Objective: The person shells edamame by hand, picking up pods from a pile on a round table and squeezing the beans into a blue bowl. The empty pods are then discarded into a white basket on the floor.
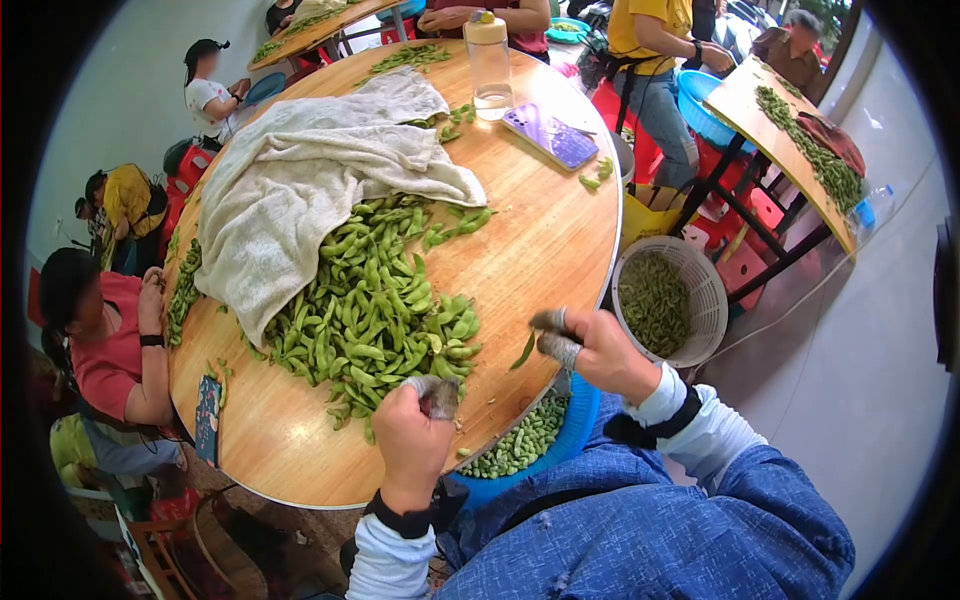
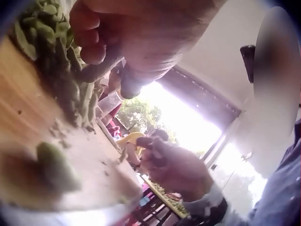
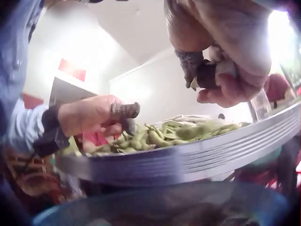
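My right hand (image 1: 608,355), thumb and finger wrapped in grey tape, pinches a thin green pod (image 1: 523,350) above the table's near edge. In the right wrist view, a small pale bit (image 3: 194,84) shows at the fingertips of that hand (image 3: 225,56). The left hand (image 1: 415,440) is held at the near side of the pod pile (image 1: 370,290), its fingers curled and its fingertips taped; nothing shows in it. The left wrist view has this hand (image 2: 136,37) beside the pods. One green bean (image 1: 463,452) lies by the table edge.
A cream towel (image 1: 300,170) covers part of the pile. A bottle (image 1: 488,70) and purple phone (image 1: 550,136) stand and lie beyond. Below the edge is a blue basin (image 1: 575,425) of shelled beans; a white basket (image 1: 712,290) of pods is at right. People sit around.
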Motion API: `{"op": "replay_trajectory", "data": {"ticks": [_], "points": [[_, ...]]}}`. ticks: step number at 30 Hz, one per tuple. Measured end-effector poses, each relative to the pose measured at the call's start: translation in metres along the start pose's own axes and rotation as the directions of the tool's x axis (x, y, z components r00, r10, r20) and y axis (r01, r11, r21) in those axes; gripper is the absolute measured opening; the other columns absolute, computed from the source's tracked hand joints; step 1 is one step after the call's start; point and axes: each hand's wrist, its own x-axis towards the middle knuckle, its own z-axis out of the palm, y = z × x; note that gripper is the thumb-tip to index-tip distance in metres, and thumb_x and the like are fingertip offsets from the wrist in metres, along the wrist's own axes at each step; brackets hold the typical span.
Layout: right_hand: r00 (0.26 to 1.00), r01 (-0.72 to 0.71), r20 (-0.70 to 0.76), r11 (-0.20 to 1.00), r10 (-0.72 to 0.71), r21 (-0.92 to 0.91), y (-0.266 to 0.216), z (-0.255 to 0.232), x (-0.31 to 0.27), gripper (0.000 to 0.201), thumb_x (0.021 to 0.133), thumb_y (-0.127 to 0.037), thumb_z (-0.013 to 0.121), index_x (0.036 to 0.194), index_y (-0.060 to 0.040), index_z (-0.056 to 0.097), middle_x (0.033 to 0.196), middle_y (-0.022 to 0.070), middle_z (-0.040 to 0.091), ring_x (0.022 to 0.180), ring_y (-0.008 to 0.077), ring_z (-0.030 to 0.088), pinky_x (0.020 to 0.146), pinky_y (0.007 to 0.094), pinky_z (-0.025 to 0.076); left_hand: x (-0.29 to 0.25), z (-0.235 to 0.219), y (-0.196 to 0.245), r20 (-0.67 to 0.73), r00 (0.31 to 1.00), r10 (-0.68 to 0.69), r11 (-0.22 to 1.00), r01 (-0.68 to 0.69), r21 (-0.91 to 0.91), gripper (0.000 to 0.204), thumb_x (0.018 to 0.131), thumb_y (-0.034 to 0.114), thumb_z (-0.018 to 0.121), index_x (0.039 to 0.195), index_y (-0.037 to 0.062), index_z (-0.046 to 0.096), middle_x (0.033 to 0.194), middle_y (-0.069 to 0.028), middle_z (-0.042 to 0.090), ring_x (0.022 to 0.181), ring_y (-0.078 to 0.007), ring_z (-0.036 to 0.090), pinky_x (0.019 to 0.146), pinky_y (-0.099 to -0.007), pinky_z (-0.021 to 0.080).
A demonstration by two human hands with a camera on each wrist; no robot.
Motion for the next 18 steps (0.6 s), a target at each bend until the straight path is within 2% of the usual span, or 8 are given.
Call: {"op": "replay_trajectory", "data": {"ticks": [2, 3, 4, 5, 6, 8, 14, 18], "points": [[0.997, -0.054, -0.056, 0.983, 0.045, -0.173, -0.017, -0.007, 0.003, 0.022, 0.08, -0.012, 0.055, 0.095, 0.0048, 0.057, 0.078, 0.017, 0.061, 0.073, 0.0169, 0.059, 0.066, 0.0287, 0.046, 0.013, -0.002, 0.007, 0.046, 0.997, 0.055, 0.957, -0.066, 0.282, 0.026, 0.072, 0.023, 0.065, 0.071, -0.0015, 0.056, 0.061, -0.0169, 0.055, 0.059, -0.0335, 0.054, 0.054, -0.0382, 0.042], [0.998, 0.022, -0.055, 0.99, -0.03, -0.142, -0.012, -0.005, 0.004, 0.021, 0.08, -0.011, 0.055, 0.095, 0.0043, 0.057, 0.078, 0.0171, 0.061, 0.073, 0.0182, 0.059, 0.066, 0.0291, 0.046, 0.018, 0.005, 0.003, 0.005, 0.997, 0.072, 0.927, -0.069, 0.369, 0.026, 0.069, 0.026, 0.064, 0.066, 0.0013, 0.055, 0.057, -0.015, 0.052, 0.055, -0.0334, 0.051, 0.051, -0.0401, 0.039], [0.992, 0.099, -0.066, 0.988, -0.107, -0.116, -0.007, -0.002, 0.003, 0.02, 0.079, -0.01, 0.055, 0.094, 0.0039, 0.057, 0.078, 0.0173, 0.061, 0.072, 0.0194, 0.059, 0.065, 0.0294, 0.046, 0.021, 0.006, 0.003, 0.007, 0.998, 0.069, 0.917, -0.066, 0.392, 0.027, 0.069, 0.026, 0.064, 0.065, 0.0012, 0.055, 0.058, -0.0152, 0.053, 0.056, -0.0341, 0.052, 0.052, -0.0407, 0.038], [0.999, 0.007, -0.039, 0.998, -0.009, -0.064, -0.008, 0.001, 0.0, 0.019, 0.079, -0.01, 0.056, 0.093, 0.0031, 0.058, 0.079, 0.0177, 0.061, 0.072, 0.0199, 0.06, 0.066, 0.0304, 0.047, 0.023, 0.006, 0.002, 0.011, 0.997, 0.072, 0.909, -0.071, 0.412, 0.027, 0.069, 0.026, 0.064, 0.064, 0.0012, 0.054, 0.059, -0.0154, 0.053, 0.057, -0.0348, 0.052, 0.052, -0.0412, 0.038], [0.99, 0.133, -0.043, 0.99, -0.135, -0.04, -0.002, 0.006, 0.0, 0.019, 0.079, -0.01, 0.056, 0.093, 0.0027, 0.058, 0.08, 0.0175, 0.061, 0.073, 0.0209, 0.06, 0.067, 0.0305, 0.046, 0.025, 0.007, 0.0, 0.016, 0.997, 0.079, 0.899, -0.078, 0.432, 0.028, 0.069, 0.026, 0.064, 0.064, 0.0011, 0.054, 0.059, -0.0157, 0.054, 0.058, -0.0355, 0.053, 0.053, -0.0418, 0.038], [0.988, 0.153, 0.005, 0.988, -0.153, -0.01, 0.005, 0.013, 0.0, 0.019, 0.079, -0.01, 0.057, 0.092, 0.0024, 0.058, 0.08, 0.0173, 0.061, 0.073, 0.0215, 0.059, 0.067, 0.0305, 0.046, 0.026, 0.01, -0.004, 0.025, 0.998, 0.061, 0.891, -0.066, 0.449, 0.028, 0.068, 0.026, 0.064, 0.064, 0.0007, 0.053, 0.06, -0.0154, 0.054, 0.059, -0.0346, 0.053, 0.053, -0.0411, 0.038], [0.981, 0.126, 0.138, 0.988, -0.137, 0.091, 0.004, 0.037, -0.004, 0.014, 0.078, -0.008, 0.053, 0.087, 0.002, 0.057, 0.072, 0.0188, 0.057, 0.064, 0.0212, 0.055, 0.062, 0.032, 0.044, 0.024, 0.001, 0.011, 0.143, 0.99, 0.0, 0.853, -0.075, 0.517, 0.017, 0.068, 0.017, 0.061, 0.066, 0.0011, 0.053, 0.065, -0.0168, 0.055, 0.066, -0.0342, 0.054, 0.058, -0.0424, 0.04], [0.959, 0.086, 0.27, 0.996, -0.09, 0.029, 0.003, 0.041, -0.003, 0.022, 0.081, -0.011, 0.054, 0.098, 0.003, 0.056, 0.086, 0.0182, 0.061, 0.08, 0.0244, 0.06, 0.07, 0.0321, 0.046, 0.021, -0.001, 0.007, 0.113, 0.989, 0.09, 0.878, -0.133, 0.46, 0.008, 0.062, 0.008, 0.057, 0.066, 0.0017, 0.053, 0.065, -0.0145, 0.053, 0.066, -0.0331, 0.053, 0.058, -0.0419, 0.04]]}}
